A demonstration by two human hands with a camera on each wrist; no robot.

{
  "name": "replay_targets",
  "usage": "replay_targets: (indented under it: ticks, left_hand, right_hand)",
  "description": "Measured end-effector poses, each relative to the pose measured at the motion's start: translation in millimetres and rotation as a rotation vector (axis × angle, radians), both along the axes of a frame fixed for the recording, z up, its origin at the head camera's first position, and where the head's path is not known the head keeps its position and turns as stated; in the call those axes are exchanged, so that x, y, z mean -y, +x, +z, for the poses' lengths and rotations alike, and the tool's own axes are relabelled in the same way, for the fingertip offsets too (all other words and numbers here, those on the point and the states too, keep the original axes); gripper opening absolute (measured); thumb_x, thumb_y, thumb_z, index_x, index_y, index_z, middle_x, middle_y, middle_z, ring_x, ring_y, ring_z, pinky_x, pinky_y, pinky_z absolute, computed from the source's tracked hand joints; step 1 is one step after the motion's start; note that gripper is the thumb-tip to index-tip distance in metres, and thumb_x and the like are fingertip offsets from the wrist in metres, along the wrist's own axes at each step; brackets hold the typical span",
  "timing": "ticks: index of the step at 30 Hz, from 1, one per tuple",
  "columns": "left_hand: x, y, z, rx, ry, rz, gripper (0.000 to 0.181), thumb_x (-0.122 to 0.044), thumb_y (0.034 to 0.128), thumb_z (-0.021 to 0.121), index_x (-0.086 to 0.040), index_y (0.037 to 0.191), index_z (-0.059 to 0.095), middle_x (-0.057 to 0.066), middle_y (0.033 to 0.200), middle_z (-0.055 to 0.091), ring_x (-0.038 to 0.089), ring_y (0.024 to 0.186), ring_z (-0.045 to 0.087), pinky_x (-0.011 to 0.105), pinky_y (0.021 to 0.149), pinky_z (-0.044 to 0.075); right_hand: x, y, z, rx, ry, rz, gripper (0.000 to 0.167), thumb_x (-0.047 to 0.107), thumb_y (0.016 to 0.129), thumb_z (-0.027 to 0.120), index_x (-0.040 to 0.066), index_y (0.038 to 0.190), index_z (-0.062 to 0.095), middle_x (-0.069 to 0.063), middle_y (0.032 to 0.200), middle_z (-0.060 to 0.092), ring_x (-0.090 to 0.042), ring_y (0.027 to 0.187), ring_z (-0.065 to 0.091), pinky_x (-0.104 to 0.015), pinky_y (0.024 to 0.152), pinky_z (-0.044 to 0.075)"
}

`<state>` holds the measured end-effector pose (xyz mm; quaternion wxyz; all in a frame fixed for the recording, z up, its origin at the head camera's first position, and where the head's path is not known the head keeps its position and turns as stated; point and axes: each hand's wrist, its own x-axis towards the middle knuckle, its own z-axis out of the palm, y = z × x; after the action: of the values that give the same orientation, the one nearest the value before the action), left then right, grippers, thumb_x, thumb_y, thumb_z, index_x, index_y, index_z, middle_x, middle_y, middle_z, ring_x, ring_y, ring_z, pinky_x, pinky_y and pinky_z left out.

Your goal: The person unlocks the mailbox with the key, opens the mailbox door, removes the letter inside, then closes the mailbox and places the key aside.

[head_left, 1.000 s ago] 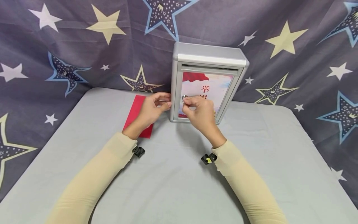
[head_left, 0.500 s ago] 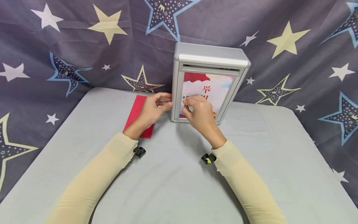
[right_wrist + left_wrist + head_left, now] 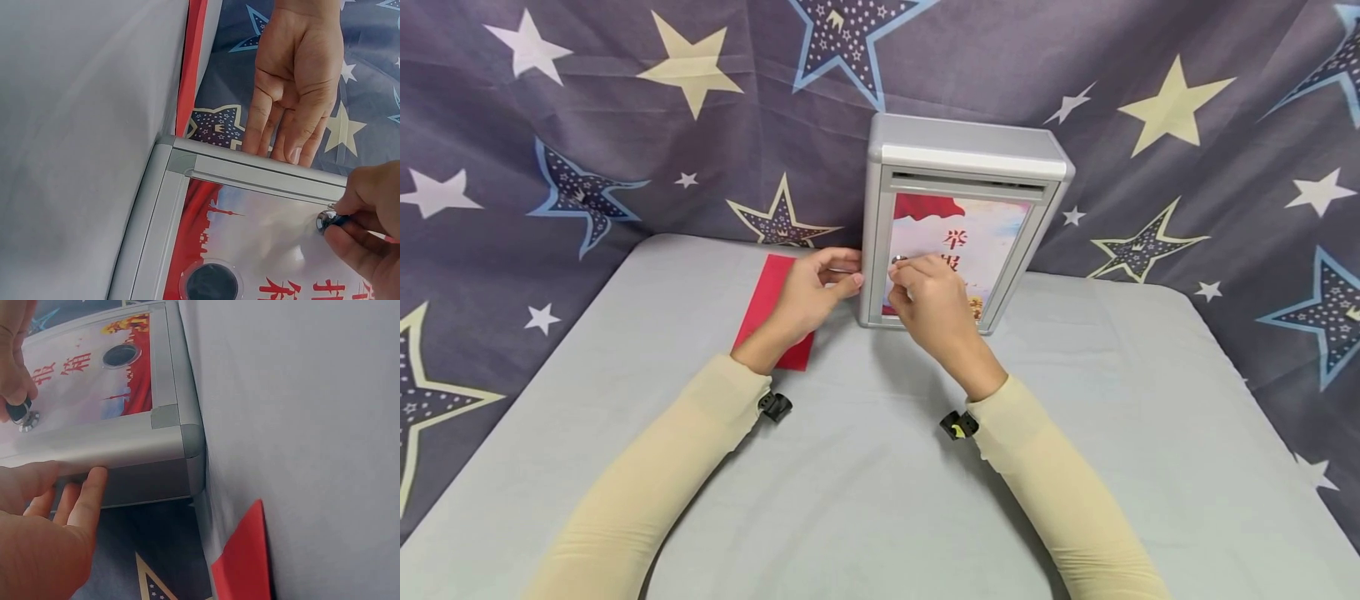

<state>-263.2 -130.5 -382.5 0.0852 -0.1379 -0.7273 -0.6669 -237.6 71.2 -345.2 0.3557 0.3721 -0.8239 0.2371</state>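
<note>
A silver metal box (image 3: 1000, 275) with a slot near its top and a red-and-white printed front stands upright at the back of the table. My right hand (image 3: 938, 300) is at the left part of that front. In the left wrist view its thumb and fingers pinch a black-headed key (image 3: 19, 411) at the round metal lock (image 3: 29, 422); the key's blade is hidden. My left hand (image 3: 811, 292) rests its fingertips against the box's left side, fingers extended and slightly bent, gripping nothing. Under the left wrist lies a red envelope-like sheet (image 3: 767, 292), partly covered.
Pale grey cloth covers the table (image 3: 865, 483). A dark curtain (image 3: 700, 158) with stars hangs close behind the box. A round dark window (image 3: 212, 284) sits low on the box front.
My right hand has turned slightly at the lock, baring a little more of the red lettering. The left hand has stayed on the box's side. The head view has shifted slightly.
</note>
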Motion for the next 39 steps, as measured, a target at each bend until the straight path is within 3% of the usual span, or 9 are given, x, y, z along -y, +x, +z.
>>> replay_targets:
  ticks: [8,17,33,39]
  left_hand:
    - [0.8,-0.5,-1.2,0.002,-0.013,0.003,0.034,0.004,0.0927,0.072,0.005,0.127,0.066,0.023,0.117,0.07,0.029,0.098,0.069,0.028,0.081,0.064]
    - [0.9,-0.2,-1.6,-0.002,-0.015,0.006,0.034,0.004,0.0926,0.072,0.004,0.126,0.067,0.022,0.116,0.07,0.03,0.098,0.07,0.028,0.08,0.064]
    - [1.0,0.4,-1.7,-0.002,-0.013,-0.001,0.034,0.001,0.0932,0.073,0.004,0.127,0.067,0.022,0.117,0.07,0.031,0.099,0.069,0.028,0.081,0.064]
    - [1.1,0.4,-0.9,-0.005,-0.018,-0.003,0.034,0.001,0.0933,0.073,0.003,0.127,0.067,0.022,0.117,0.07,0.032,0.099,0.069,0.027,0.08,0.064]
  right_hand:
    - [0.2,2.3,2.0,-0.017,0.083,-0.012,0.01,-0.012,0.084,0.066,-0.005,0.086,0.074,-0.015,0.098,0.076,-0.031,0.093,0.066,-0.038,0.084,0.06]
    - [1.5,4.8,2.1,-0.047,0.169,-0.077,0.017,-0.01,0.086,0.067,-0.006,0.101,0.075,-0.013,0.102,0.075,-0.03,0.097,0.064,-0.036,0.088,0.059]
    - [0.5,3.1,2.8,-0.144,0.275,-0.101,0.016,-0.01,0.086,0.067,-0.005,0.1,0.074,-0.013,0.098,0.071,-0.029,0.094,0.06,-0.034,0.083,0.059]
    - [0.0,2.8,3.6,-0.199,0.337,-0.117,0.011,-0.009,0.093,0.063,-0.005,0.098,0.073,-0.012,0.098,0.07,-0.029,0.092,0.058,-0.033,0.08,0.057]
